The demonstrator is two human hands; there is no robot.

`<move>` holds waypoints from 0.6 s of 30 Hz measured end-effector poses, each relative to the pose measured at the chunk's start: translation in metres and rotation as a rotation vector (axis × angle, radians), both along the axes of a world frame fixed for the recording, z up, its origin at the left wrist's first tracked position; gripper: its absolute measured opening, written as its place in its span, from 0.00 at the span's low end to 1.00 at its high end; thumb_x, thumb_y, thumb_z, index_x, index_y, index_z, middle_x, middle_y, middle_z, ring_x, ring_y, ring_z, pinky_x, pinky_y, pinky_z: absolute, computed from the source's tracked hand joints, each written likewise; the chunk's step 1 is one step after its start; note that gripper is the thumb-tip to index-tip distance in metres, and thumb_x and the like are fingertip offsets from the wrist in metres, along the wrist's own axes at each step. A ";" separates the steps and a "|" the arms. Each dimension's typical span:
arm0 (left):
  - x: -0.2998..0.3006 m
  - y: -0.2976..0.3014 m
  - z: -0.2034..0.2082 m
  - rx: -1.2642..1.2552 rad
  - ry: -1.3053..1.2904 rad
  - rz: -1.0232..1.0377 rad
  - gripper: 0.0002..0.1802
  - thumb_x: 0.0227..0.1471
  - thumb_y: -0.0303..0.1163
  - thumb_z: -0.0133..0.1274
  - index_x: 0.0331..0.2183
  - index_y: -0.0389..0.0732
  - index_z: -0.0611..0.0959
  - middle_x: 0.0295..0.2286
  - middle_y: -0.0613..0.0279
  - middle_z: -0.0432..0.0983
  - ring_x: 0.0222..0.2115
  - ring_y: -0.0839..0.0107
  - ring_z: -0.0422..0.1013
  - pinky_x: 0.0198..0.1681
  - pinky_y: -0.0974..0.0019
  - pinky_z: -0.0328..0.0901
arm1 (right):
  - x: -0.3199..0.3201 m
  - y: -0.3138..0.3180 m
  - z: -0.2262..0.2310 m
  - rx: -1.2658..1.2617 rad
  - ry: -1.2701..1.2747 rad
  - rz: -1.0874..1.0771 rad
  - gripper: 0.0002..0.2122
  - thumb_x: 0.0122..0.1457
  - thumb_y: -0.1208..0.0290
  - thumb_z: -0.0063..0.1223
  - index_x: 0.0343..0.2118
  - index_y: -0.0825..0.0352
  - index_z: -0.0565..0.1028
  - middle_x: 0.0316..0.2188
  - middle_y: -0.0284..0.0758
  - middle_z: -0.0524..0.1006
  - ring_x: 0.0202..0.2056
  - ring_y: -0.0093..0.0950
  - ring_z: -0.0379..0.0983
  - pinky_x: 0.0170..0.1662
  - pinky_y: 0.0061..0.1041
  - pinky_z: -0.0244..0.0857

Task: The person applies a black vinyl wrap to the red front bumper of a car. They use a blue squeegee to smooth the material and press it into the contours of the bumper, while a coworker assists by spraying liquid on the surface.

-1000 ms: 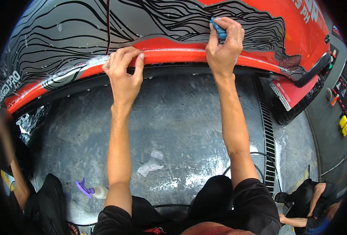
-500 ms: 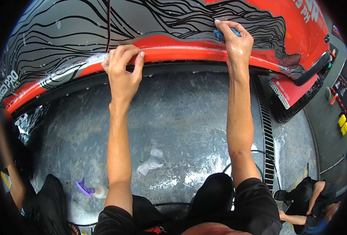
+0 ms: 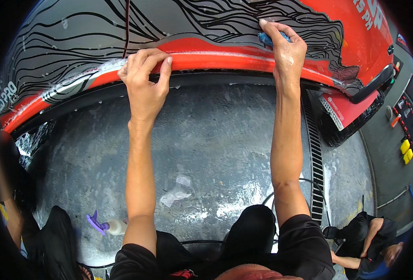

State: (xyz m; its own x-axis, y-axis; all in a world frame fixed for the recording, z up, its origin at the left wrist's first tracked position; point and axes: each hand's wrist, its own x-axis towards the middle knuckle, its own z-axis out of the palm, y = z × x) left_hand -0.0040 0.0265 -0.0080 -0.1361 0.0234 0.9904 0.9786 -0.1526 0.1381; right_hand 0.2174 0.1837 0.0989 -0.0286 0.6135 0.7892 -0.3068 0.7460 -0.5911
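In front of me is the side of a car, its grey panel (image 3: pixel 80 39) covered in wavy black lines, above a red sill (image 3: pixel 211 62) streaked with white foam. My left hand (image 3: pixel 147 81) rests at the sill just below a vertical door seam, with its fingers curled in and pressed to the surface. Whatever lies under those fingertips is hidden. Farther right, my right hand (image 3: pixel 290 56) is closed round a crumpled blue cloth (image 3: pixel 266 39) against the lined panel. Only part of the cloth shows beside the fingers.
A spray bottle (image 3: pixel 115 227) with a purple trigger and a crumpled clear plastic piece (image 3: pixel 176 191) lie on the wet floor. A drain grate (image 3: pixel 316 168) and black hose run at right. Other people crouch at lower left and lower right. A wheel (image 3: pixel 351 126) stands at right.
My right hand has moved slightly right with the blue cloth. The left hand stays at nearly the same place on the sill. My view has shifted a little.
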 end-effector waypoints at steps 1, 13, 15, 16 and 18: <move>-0.001 0.000 -0.001 0.001 -0.001 0.003 0.04 0.57 0.31 0.67 0.36 0.45 0.90 0.39 0.71 0.83 0.42 0.69 0.74 0.52 0.60 0.55 | 0.000 0.000 0.000 0.001 -0.001 0.002 0.12 0.57 0.66 0.76 0.34 0.70 0.86 0.26 0.29 0.81 0.28 0.16 0.74 0.33 0.16 0.68; -0.001 0.002 -0.001 -0.002 0.002 0.020 0.04 0.58 0.31 0.67 0.36 0.44 0.90 0.38 0.70 0.84 0.42 0.70 0.74 0.52 0.61 0.56 | -0.002 0.004 -0.003 0.054 0.017 0.003 0.12 0.57 0.66 0.76 0.35 0.70 0.86 0.26 0.29 0.81 0.27 0.14 0.73 0.30 0.15 0.65; 0.001 -0.002 0.000 -0.017 0.008 0.046 0.05 0.59 0.31 0.67 0.37 0.43 0.90 0.38 0.68 0.84 0.41 0.69 0.75 0.52 0.62 0.58 | -0.002 0.005 -0.004 0.052 0.012 0.021 0.12 0.57 0.66 0.76 0.36 0.71 0.86 0.26 0.29 0.81 0.27 0.14 0.73 0.30 0.15 0.65; 0.001 -0.001 0.000 -0.017 0.003 0.033 0.04 0.58 0.31 0.67 0.37 0.43 0.90 0.38 0.69 0.84 0.42 0.69 0.75 0.52 0.62 0.57 | -0.002 0.006 -0.003 0.053 0.012 0.012 0.12 0.57 0.66 0.76 0.36 0.71 0.86 0.25 0.29 0.81 0.27 0.14 0.73 0.30 0.15 0.65; 0.000 0.001 0.000 -0.016 -0.008 0.007 0.03 0.58 0.31 0.67 0.36 0.45 0.90 0.39 0.71 0.83 0.43 0.70 0.74 0.53 0.60 0.55 | -0.001 0.008 -0.003 0.054 0.011 -0.006 0.12 0.57 0.67 0.76 0.35 0.71 0.85 0.25 0.29 0.81 0.26 0.14 0.73 0.30 0.15 0.65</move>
State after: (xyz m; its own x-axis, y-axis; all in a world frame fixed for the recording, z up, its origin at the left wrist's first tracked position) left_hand -0.0044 0.0271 -0.0083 -0.1444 0.0386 0.9888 0.9785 -0.1430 0.1485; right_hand 0.2160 0.1917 0.0960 -0.0165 0.5706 0.8211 -0.3085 0.7782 -0.5470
